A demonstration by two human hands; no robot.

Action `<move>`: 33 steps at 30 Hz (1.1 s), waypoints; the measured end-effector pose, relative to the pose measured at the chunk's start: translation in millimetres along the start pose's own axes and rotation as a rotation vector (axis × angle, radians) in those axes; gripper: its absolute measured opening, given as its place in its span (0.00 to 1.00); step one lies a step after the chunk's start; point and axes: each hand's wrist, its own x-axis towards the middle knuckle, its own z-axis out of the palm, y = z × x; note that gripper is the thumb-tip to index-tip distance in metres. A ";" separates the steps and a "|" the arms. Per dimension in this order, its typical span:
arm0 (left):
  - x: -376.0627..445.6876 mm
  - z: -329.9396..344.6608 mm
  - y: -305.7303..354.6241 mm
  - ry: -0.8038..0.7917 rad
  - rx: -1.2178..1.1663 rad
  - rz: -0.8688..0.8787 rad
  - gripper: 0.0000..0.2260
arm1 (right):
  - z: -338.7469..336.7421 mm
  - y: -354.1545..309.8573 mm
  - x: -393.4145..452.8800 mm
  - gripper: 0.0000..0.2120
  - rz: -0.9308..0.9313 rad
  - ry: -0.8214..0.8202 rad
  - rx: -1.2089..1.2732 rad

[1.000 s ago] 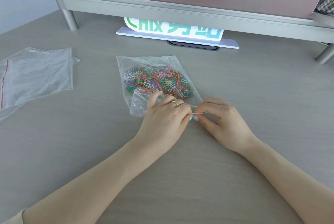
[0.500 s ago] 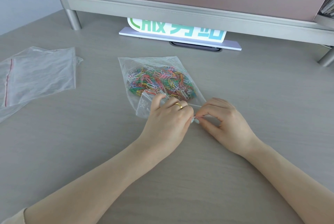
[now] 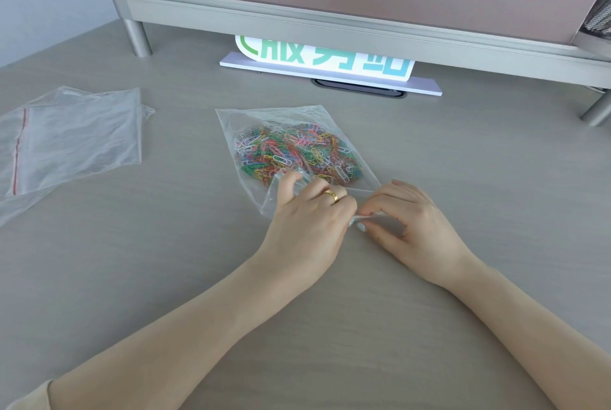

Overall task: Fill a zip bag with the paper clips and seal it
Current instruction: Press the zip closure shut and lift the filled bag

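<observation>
Lying flat on the counter (image 3: 463, 161), the bag (image 3: 238, 125) is a clear zip pouch with a heap of mixed-colour clips (image 3: 294, 153) bunched in its far half, its mouth end turned toward the person. Both hands meet at that near edge. The left hand (image 3: 307, 224), wearing a gold ring (image 3: 331, 196), has its fingers curled down over the bag's near left part and covers most of the zip strip, so how much of the seal is closed cannot be made out. The right hand (image 3: 406, 224) pinches the bag's near right corner between thumb and curled fingers, a crumpled bit of plastic showing just between the two hands; the fingertips themselves are partly hidden. Well apart to the left lie spare bags (image 3: 76, 138), clear and overlapping, one with a red zip line, running off the left edge of the view. Beyond the filled bag a white sign (image 3: 327, 62) with green and blue lettering stands under a grey-framed partition (image 3: 330, 22), which cuts off its upper part so the lettering cannot be fully read. A dark meshed thing at the upper right corner is cropped and unclear.
</observation>
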 end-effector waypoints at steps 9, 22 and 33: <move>0.5 -2.6 -2.7 -0.051 0.006 -0.049 0.12 | -1.1 0.8 1.2 0.03 0.008 0.028 -0.049; -2.3 -1.3 3.0 -0.026 -0.039 0.010 0.06 | -1.1 -4.5 0.1 0.06 -0.069 0.041 -0.062; 2.1 -7.1 -4.3 -0.035 0.043 -0.069 0.09 | -2.1 0.3 0.5 0.04 0.034 0.055 -0.009</move>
